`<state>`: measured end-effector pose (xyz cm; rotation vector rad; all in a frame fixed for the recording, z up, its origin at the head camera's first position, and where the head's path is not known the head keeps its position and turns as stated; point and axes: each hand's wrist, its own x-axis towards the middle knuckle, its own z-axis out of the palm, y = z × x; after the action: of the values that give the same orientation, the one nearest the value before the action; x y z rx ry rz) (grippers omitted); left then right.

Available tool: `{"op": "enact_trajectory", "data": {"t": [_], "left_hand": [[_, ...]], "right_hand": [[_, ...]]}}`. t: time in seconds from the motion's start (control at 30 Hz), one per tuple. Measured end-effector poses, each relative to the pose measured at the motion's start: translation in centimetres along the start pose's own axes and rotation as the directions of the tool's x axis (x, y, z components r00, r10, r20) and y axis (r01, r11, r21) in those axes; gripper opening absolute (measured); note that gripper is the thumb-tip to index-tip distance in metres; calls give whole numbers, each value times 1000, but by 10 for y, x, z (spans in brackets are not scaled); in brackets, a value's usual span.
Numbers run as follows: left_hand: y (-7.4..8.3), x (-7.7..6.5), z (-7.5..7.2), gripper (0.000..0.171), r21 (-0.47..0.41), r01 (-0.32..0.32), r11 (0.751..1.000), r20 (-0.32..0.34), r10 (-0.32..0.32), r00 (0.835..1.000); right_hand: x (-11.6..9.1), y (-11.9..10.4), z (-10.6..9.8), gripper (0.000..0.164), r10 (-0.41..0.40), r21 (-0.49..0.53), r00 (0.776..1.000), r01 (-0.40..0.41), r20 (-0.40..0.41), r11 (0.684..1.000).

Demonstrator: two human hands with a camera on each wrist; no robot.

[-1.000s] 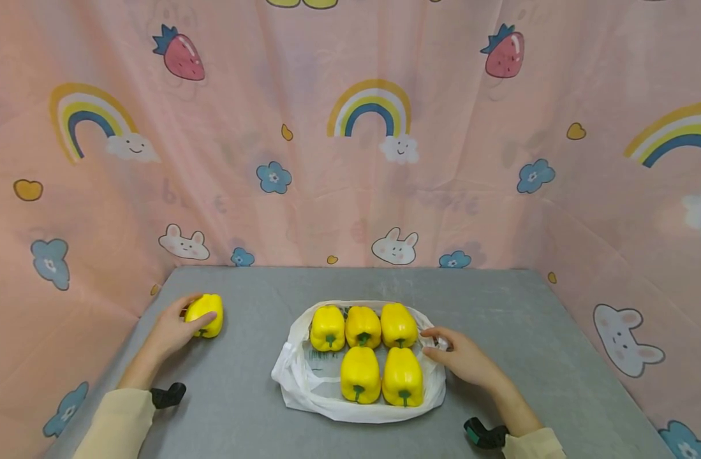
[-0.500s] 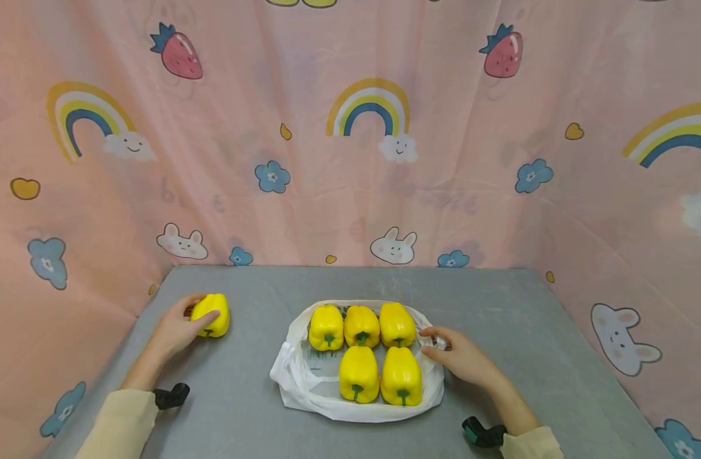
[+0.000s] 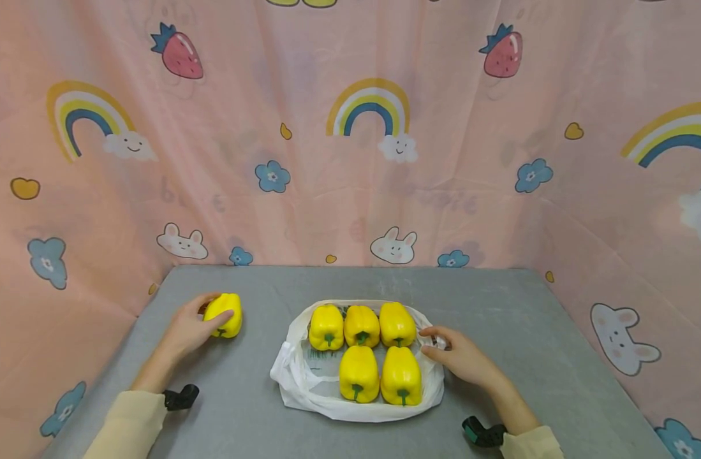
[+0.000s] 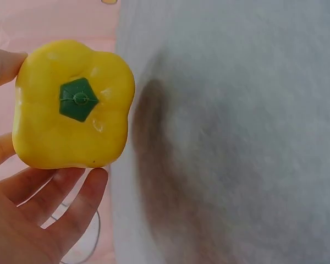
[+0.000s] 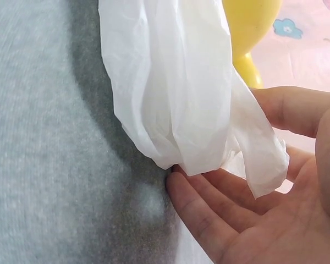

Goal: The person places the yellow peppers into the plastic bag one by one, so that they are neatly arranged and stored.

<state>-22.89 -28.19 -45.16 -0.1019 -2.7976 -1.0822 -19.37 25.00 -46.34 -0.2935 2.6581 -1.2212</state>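
My left hand (image 3: 188,331) grips a yellow bell pepper (image 3: 229,319) off to the left of the bag. Seen from the left wrist, that pepper's green stem end (image 4: 79,99) faces the camera, with thumb and fingertips along its sides. A white plastic bag (image 3: 364,413) lies spread with its mouth upward, holding several more yellow bell peppers (image 3: 358,373) in two rows. At the bag's right rim, my right hand (image 3: 462,357) holds the edge. In the right wrist view, a loose fold of the bag (image 5: 258,159) hangs between thumb and fingers.
Everything is on a grey table (image 3: 258,433). A pink patterned curtain (image 3: 350,197) stands behind it and along both sides. Black camera mounts (image 3: 180,396) are worn at both wrists.
My left hand has carried the bell pepper a little to the right, toward the bag. The right hand stays at the bag's rim, and the peppers in the bag have not moved.
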Motion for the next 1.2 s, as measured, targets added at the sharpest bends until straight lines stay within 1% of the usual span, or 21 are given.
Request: {"op": "enact_trajectory", "data": {"t": [0.27,0.47,0.6,0.77,0.97,1.2], "left_hand": [[17,1,6,71,11,-44,999,-9,44,999],[30,1,11,70,-1,-54,999,-16,54,998],[37,-1,12,69,11,-76,997,-19,76,997],[44,-6,13,66,22,-116,993,-22,117,993],[52,-9,20,65,33,-136,990,-31,137,990],[65,-15,27,62,23,-159,987,-43,160,986]], "right_hand": [[0,2,0,43,-4,12,1000,4,6,1000],[0,2,-2,44,1,7,1000,-1,-4,1000],[1,1,0,45,22,-6,1000,-22,-2,1000],[2,-1,1,44,42,4,999,-42,-2,999],[1,-4,1,46,33,-1,999,-33,1,999],[0,-3,1,44,35,-5,999,-35,0,999]]}}
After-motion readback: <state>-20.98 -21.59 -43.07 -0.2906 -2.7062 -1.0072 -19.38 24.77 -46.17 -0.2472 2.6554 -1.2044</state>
